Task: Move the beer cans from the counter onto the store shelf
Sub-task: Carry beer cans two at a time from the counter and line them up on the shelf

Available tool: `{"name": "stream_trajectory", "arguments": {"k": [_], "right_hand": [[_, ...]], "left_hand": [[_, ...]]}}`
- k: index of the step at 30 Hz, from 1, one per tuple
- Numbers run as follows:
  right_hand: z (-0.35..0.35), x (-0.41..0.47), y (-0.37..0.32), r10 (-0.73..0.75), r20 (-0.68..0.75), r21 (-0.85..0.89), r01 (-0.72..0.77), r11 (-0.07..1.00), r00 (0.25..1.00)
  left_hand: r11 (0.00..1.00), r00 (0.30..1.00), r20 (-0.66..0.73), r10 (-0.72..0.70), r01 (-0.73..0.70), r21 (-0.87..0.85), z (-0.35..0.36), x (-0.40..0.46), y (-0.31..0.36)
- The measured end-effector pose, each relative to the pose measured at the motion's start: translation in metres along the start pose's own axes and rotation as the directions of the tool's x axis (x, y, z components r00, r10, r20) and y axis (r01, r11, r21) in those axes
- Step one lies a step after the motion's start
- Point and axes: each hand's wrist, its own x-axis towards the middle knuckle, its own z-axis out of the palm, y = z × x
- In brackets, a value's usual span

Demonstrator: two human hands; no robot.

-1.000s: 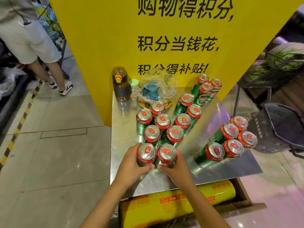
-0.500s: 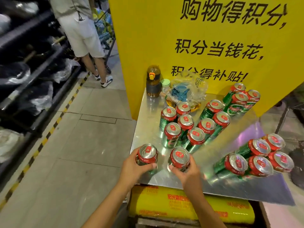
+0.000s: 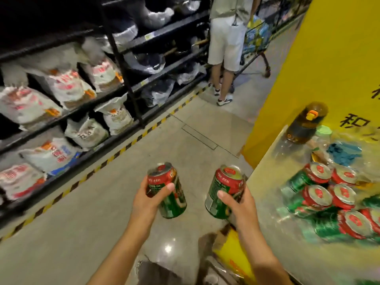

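Beer cans (image 3: 167, 190): green, red-topped.

Grey tiled floor (image 3: 127, 202) runs far down the aisle, with a yellow-black stripe (image 3: 115, 155) along dark racks (image 3: 131, 87) at left holding white sacks (image 3: 67, 87). A yellow sign (image 3: 333, 64) stands right. Far off, a person (image 3: 226, 44) stands by a cart (image 3: 257, 40).

Two cans (image 3: 167, 190) lifted off counter (image 3: 267, 202) (blurred, seemingly)
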Motion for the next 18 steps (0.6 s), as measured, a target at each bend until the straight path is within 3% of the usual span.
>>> {"name": "stream_trajectory", "arguments": {"k": [9,18], "right_hand": [[0.195,0.026,-0.022,0.020,0.360,-0.043,-0.005,0.999,0.933],[0.363,0.047,-0.011,0.015,0.491,-0.092,0.035,0.995,0.871]], "left_hand": [[0.992,0.955,-0.296,0.009,-0.046,-0.120,-0.153,0.016,0.043],[0.990,0.849,-0.523,0.081,-0.129,-0.056,-0.320,0.050,0.068]]}}
